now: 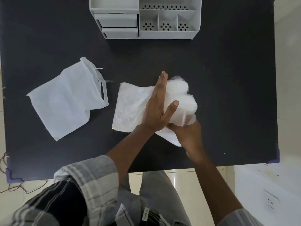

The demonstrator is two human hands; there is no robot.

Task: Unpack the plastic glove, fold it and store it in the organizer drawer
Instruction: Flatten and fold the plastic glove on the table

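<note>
1. Head view: the thin, see-through white plastic glove (130,108) lies on the black table (228,79), right in front of the person. Its long side runs left to right. The wide cuff end lies flat on the left, and the finger end is lifted up and bunched on the right.
2. The left hand (156,108) rests flat on the middle of the glove. Its fingers are straight and close together, the thumb sticks out, and it grips nothing.
3. The right hand (187,132) is at the near right edge of the glove, touching it. Its fingertips are hidden, so I cannot tell if they pinch the plastic.
4. I think the fold should go over the left hand, from right to left. The right hand is nearer the loose end.
5. The torn white paper packet (65,100) lies apart on the left.
6. The white plastic organizer (167,34) with small drawers (117,20) stands at the far edge, well away from the glove.
</note>
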